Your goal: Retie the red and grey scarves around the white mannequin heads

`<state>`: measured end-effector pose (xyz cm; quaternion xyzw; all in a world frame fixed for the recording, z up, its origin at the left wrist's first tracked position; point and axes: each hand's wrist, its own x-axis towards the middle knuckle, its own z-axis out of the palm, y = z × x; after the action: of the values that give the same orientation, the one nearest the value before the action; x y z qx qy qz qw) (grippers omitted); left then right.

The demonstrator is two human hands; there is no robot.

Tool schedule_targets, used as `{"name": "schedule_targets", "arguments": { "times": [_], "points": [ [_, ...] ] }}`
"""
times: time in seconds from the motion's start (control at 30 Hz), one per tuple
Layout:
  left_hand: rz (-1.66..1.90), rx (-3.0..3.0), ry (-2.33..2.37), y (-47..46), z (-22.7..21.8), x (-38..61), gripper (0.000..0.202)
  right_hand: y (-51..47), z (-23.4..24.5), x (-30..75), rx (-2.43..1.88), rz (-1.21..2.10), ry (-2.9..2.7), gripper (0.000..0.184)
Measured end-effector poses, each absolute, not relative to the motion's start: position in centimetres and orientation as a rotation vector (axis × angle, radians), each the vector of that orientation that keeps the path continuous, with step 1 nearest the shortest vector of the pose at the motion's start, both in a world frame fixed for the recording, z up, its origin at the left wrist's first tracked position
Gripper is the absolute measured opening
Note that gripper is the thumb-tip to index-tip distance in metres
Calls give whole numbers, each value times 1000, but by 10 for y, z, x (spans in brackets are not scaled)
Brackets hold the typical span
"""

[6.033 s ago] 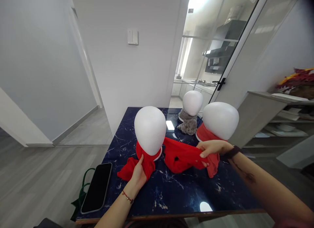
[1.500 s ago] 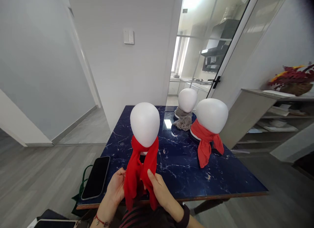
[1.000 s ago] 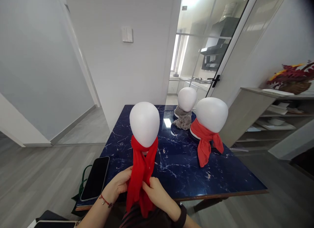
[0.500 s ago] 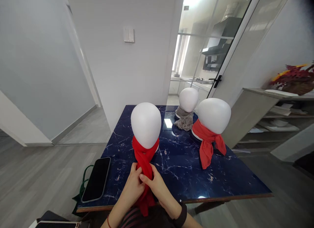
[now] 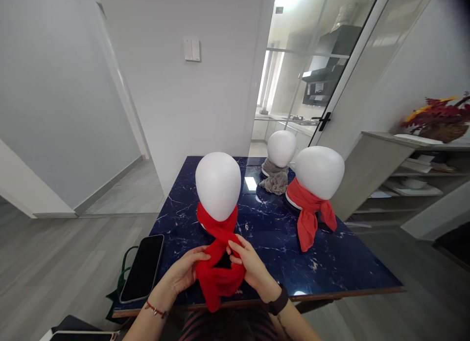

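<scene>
A bright red scarf point(image 5: 220, 280) is wrapped around the neck of a white mannequin head point(image 5: 218, 184) standing near the table's left side. Its front part crosses below the head and forms a loop over the table edge. My left hand point(image 5: 189, 267) pinches the scarf on the left of the loop, thumb and fingers on the cloth. On the other side, my right hand point(image 5: 249, 262) grips the cloth at the upper right of the loop. Part of the scarf behind my fingers is hidden.
Two more white heads stand to the right, with a coral scarf point(image 5: 308, 214) and a grey-brown scarf point(image 5: 275, 177) tied on. A phone point(image 5: 142, 268) lies at the left of the dark blue marbled table point(image 5: 271, 262). A green-handled bag point(image 5: 123, 277) hangs beside it.
My hands have moved apart from close together on the hanging scarf. The two scarf parts now spread into a crossing and an open loop.
</scene>
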<state>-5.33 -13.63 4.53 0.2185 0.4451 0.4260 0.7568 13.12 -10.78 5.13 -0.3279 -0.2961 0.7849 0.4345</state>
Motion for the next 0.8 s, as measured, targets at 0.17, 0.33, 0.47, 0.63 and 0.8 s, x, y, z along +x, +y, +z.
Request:
{"name": "schedule_targets", "arguments": {
  "times": [0.17, 0.33, 0.47, 0.63, 0.8],
  "points": [
    [1064, 412, 995, -135, 48, -48, 17, -116, 63, 142, -986, 1754, -1290, 29],
    [985, 107, 807, -140, 67, -48, 26, -142, 49, 137, -1049, 1028, -1872, 46],
    [1059, 17, 671, -148, 71, -45, 48, -156, 26, 135, -1059, 899, -1948, 47],
    [1123, -20, 774, -149, 63, -30, 51, -162, 5, 133, -1117, 775, -2016, 57],
    [1125, 27, 917, -147, 59, -21, 27, -157, 12, 132, -1079, 420, -2059, 78]
  ]
}}
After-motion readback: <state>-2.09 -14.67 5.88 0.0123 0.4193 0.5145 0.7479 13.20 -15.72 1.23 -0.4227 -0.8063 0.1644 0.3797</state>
